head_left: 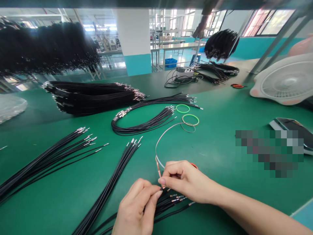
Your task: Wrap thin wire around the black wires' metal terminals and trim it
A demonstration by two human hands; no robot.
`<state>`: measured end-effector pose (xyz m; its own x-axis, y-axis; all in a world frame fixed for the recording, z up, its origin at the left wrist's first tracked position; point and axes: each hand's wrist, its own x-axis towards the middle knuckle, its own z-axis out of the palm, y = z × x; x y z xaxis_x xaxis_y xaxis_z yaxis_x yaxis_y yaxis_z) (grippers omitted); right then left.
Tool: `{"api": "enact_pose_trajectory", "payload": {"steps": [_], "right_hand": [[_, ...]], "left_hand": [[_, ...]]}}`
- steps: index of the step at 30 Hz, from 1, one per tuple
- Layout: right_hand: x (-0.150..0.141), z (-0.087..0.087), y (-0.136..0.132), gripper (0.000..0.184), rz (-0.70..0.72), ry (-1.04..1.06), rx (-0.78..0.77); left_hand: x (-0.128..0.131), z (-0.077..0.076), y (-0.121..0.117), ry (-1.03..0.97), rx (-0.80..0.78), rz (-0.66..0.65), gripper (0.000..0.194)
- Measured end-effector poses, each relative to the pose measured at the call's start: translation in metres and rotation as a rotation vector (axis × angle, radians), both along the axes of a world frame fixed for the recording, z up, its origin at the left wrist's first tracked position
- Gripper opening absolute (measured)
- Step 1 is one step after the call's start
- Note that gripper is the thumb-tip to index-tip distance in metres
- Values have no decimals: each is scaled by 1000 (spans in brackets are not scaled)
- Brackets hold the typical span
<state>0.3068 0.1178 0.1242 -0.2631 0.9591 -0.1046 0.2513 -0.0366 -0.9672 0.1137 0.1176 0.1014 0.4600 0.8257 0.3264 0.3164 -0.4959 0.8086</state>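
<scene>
My left hand (140, 207) is closed, thumb and forefinger pinching the end of a black cable (163, 189). Right beside it, my right hand (183, 181) is also closed, pinching a thin copper-coloured strip (158, 167) against that cable end. A pale narrow strand (160, 138) curves up from the strip towards a green ring (190, 119). Under my hands lie several black cables (168, 204) with metal-tipped ends. A bit of something red (194, 165) shows behind my right hand. The fingertips partly hide the point where strip and cable meet.
More black cable bundles lie on the green table (215, 143): one in front (117, 178), one left (49, 163), a bent one (146, 127) and a thick coil (93, 98) behind. A second green ring (183, 108) and a white fan (286, 80) stand out. One patch at right is pixelated.
</scene>
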Motion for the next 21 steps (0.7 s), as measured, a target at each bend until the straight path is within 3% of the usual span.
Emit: {"api": "enact_pose_trajectory", "payload": {"steps": [5,13,21], "right_hand": [[-1,-3,0,30,16,-36,57],[4,-1,5,28,68,-117,109],[10,-1,11,14,130,-176,166]], "left_hand": [[2,1,-1,15,-84,6,20],[1,6,7,230,-188,-20,32],[2,3,15,158,-342,26,30]]}}
